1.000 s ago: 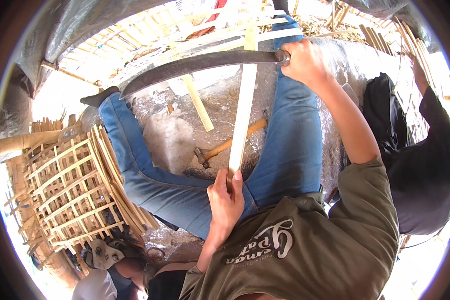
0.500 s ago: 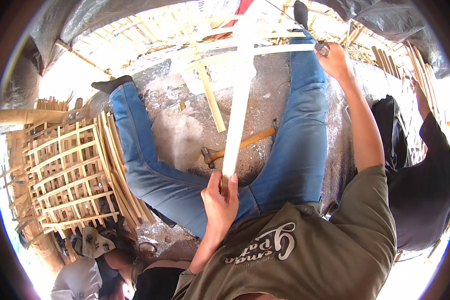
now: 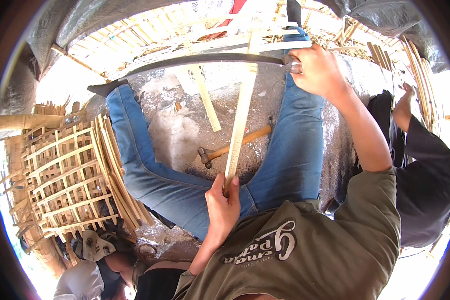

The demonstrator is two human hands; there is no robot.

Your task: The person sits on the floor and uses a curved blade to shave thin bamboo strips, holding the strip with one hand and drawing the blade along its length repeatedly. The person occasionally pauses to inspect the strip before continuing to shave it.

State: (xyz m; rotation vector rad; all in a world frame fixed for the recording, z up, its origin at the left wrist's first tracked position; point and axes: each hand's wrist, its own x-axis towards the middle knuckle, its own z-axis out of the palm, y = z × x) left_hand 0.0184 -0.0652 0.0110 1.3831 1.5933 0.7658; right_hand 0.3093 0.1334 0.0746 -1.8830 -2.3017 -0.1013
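Observation:
My left hand (image 3: 222,205) is closed around the near end of a long, flat bamboo strip (image 3: 239,125), just in front of my lap. The strip slants up and away between my spread legs. My right hand (image 3: 315,70) grips the handle of a long, dark, slightly curved machete (image 3: 200,58). Its blade reaches leftward across the far part of the strip; whether it touches the strip I cannot tell. Under the strip, a hammer (image 3: 245,141) with a wooden handle lies on the ground. A shorter bamboo strip (image 3: 207,102) lies to its left, farther off.
Woven bamboo lattice panels (image 3: 67,175) stand at the left. Pale bamboo slats (image 3: 310,45) lie across the far side, near my foot. Another person in dark clothing (image 3: 420,185) sits close on my right. Part of someone in a light garment (image 3: 80,280) shows at the lower left.
My right hand has moved toward me and to the left. The machete blade, earlier pointing away and hard to see, now lies crosswise over the strip. My left hand keeps its hold.

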